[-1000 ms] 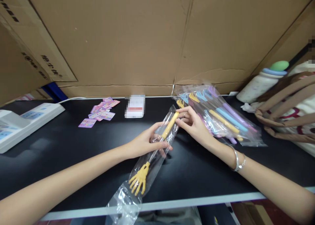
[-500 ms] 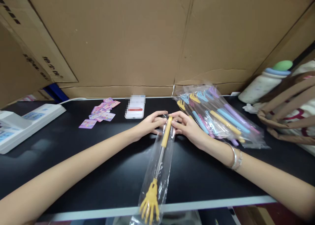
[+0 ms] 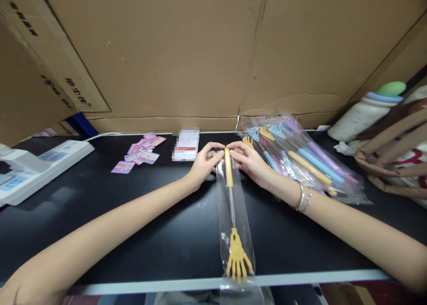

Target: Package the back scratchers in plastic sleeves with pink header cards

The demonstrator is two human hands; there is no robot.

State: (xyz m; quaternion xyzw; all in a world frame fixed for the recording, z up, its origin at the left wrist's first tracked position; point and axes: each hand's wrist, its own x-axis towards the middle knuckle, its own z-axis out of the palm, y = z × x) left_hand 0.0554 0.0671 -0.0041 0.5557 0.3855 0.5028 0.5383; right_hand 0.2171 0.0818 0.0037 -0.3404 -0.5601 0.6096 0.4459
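Note:
A yellow hand-shaped back scratcher (image 3: 231, 211) lies in a clear plastic sleeve (image 3: 242, 225) on the black table (image 3: 150, 216), claw end toward me at the front edge. My left hand (image 3: 206, 162) pinches the far end of the sleeve from the left, fingers closed on it. From the right, my right hand (image 3: 249, 161) pinches the same far end beside the yellow handle. A silver bracelet (image 3: 302, 196) circles my right wrist.
A bag of several pastel back scratchers (image 3: 300, 158) lies at the right. Pink cards (image 3: 138, 153) and a phone (image 3: 186, 144) sit at the back. A white device (image 3: 30, 169) is at left, a bottle (image 3: 367, 111) and tote bag (image 3: 396, 153) at right. Cardboard (image 3: 187, 51) walls the back.
The bagged scratcher has swung from a slant to lie straight, handle away from me. My left hand has slid from the sleeve's middle up to its far end, meeting the right hand.

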